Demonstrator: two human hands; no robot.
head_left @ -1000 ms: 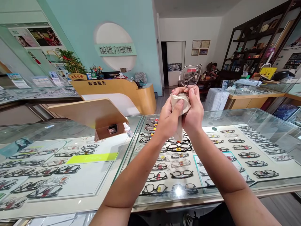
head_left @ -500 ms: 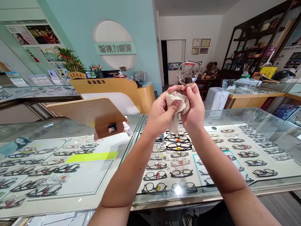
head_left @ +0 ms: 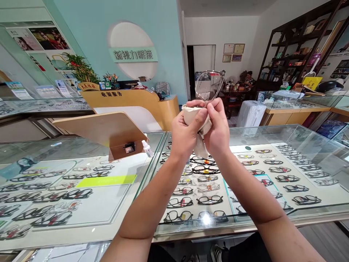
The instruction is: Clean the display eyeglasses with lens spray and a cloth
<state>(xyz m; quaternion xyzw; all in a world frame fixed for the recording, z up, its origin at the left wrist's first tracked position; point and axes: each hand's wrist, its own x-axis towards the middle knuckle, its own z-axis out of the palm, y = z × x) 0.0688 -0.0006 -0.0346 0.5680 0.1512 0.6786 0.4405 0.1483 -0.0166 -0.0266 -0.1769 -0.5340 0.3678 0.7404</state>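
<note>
Held up above the glass counter is a pair of thin metal-framed eyeglasses point(head_left: 209, 72), one lens rising above the fingers and the other part hidden by a cloth and the hands. My left hand point(head_left: 187, 129) is closed around a cream cleaning cloth point(head_left: 190, 115), its thumb pressing the cloth over the covered part of the glasses. My right hand point(head_left: 219, 125) pinches the glasses near the middle of the frame, its fingers against the edge of the cloth. A loose end of the cloth hangs down between both wrists.
Below is a glass display counter point(head_left: 160, 174) with many eyeglasses in rows. A white spray bottle point(head_left: 147, 149) stands left, beside a tilted wooden-framed mirror or board point(head_left: 100, 127). A wooden reception desk point(head_left: 122, 103) is behind; a person point(head_left: 248, 82) sits at the far back.
Both hands, with the glasses and cloth, have moved a little to the left. My left thumb has shifted up toward the middle of the frame.
</note>
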